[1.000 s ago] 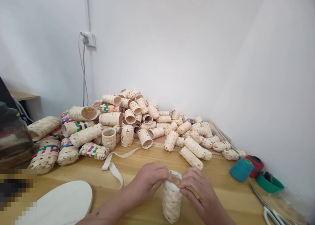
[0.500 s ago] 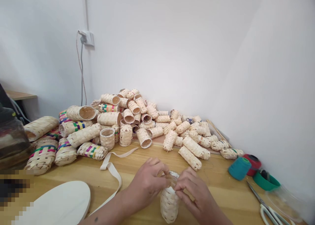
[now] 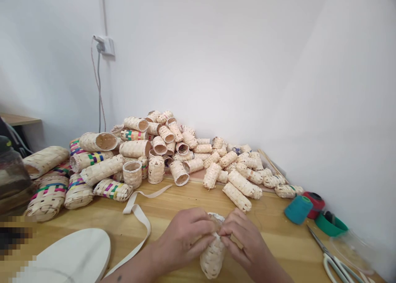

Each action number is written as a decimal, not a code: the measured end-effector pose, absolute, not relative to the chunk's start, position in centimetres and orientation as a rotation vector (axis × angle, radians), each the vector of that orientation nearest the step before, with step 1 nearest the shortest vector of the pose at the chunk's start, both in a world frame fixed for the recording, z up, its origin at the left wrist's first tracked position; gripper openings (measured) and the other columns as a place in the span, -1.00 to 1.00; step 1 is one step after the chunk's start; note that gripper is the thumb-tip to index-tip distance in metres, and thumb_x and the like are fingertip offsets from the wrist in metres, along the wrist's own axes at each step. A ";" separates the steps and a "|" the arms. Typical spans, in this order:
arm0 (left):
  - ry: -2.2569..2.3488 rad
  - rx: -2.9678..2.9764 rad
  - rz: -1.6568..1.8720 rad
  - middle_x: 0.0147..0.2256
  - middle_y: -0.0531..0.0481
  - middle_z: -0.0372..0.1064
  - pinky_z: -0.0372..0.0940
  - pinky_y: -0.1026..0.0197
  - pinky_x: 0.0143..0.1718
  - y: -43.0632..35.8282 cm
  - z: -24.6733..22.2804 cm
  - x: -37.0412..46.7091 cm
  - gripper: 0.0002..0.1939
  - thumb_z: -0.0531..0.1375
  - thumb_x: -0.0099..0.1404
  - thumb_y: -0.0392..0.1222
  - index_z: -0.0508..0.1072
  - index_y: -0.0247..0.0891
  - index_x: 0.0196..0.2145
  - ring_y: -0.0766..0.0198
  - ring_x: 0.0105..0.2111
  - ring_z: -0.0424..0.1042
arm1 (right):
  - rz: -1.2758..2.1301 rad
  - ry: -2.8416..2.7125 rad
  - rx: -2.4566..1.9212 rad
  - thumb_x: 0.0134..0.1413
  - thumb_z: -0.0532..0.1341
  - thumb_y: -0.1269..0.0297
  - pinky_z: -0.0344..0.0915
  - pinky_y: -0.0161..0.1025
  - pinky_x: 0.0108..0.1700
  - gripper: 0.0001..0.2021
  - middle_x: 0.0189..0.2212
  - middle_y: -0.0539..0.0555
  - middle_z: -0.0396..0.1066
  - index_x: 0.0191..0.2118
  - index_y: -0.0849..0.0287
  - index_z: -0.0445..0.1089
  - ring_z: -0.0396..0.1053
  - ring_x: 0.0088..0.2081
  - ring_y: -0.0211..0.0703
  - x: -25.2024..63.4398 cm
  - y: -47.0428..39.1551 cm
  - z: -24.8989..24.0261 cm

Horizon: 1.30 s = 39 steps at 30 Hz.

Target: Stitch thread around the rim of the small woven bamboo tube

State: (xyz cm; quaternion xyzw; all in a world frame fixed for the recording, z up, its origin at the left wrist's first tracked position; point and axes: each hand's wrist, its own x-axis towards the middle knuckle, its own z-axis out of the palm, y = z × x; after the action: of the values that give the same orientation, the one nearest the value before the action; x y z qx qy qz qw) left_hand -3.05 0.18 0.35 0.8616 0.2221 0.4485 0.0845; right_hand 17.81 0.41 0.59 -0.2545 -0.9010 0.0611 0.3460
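Note:
A small woven basket (image 3: 212, 258) of pale wood strips is between my hands at the table's near edge, its open rim tipped away from me. My left hand (image 3: 188, 235) grips the rim on its left side, fingers bent over the edge. My right hand (image 3: 246, 244) pinches at the right of the rim, thumb and fingers pressed together. Whether a needle or thread sits in that pinch is too small to tell. White trim shows along the far part of the rim. My fingers hide much of the opening.
Many woven baskets (image 3: 136, 147) are piled against the wall. A cream ribbon (image 3: 142, 221) and a white round board (image 3: 77, 254) lie at left. On the right are a teal thread spool (image 3: 298, 210), a red spool (image 3: 314, 203), a green bowl (image 3: 335, 229) and scissors (image 3: 332, 258).
The basket has tilted slightly, its bottom nearer me. My left hand has shifted a little lower with its fingers closer to the rim. The whole view has moved slightly.

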 end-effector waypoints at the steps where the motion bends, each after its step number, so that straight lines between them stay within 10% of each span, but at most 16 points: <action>1: 0.646 2.574 1.331 -0.37 -0.03 0.42 0.21 0.33 -0.37 0.3 0.4 -3.0 -0.87 0.10 0.34 -0.29 0.46 -0.27 -0.30 0.30 -0.39 0.35 | 0.159 -2.337 -0.666 0.27 0.05 0.41 0.18 -0.22 -0.31 -0.89 -0.42 0.01 0.33 -0.30 0.12 0.24 0.25 -0.36 -0.16 17.8 0.4 0.6; 13: 0.626 2.253 1.176 -0.41 -0.07 0.43 0.23 0.31 -0.35 1.3 0.5 -3.4 -0.68 0.04 0.40 -0.12 0.49 -0.32 -0.38 0.28 -0.40 0.39 | 0.362 -2.183 -0.559 0.29 0.04 0.05 0.31 -0.19 -0.25 -0.71 -0.33 0.06 0.45 -0.06 0.04 0.40 0.36 -0.30 -0.13 18.0 0.9 0.2; 19: 0.653 2.226 1.150 -0.36 -0.03 0.46 0.21 0.33 -0.31 1.9 0.3 -4.0 -0.76 0.05 0.39 -0.23 0.53 -0.22 -0.21 0.29 -0.35 0.40 | 0.508 -2.081 -0.667 0.24 0.15 0.31 0.37 -0.25 -0.18 -0.74 -0.29 0.03 0.48 0.01 -0.04 0.40 0.41 -0.25 -0.15 18.4 1.1 -0.4; 39: 0.608 1.999 1.074 -0.43 -0.01 0.34 0.18 0.28 -0.32 2.4 0.3 -4.4 -0.61 0.13 0.31 0.06 0.43 -0.35 -0.45 0.29 -0.39 0.31 | 0.313 -2.080 -0.635 0.29 0.10 0.27 0.34 -0.20 -0.14 -0.80 -0.26 0.03 0.49 -0.04 0.00 0.41 0.38 -0.19 -0.13 18.3 1.5 -0.2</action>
State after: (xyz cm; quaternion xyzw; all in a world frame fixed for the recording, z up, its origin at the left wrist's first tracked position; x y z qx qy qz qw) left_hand -4.39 2.44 0.33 0.7850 0.2389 0.4217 0.3859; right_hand 18.30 1.54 -0.20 -0.2575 -0.8432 0.1268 0.4546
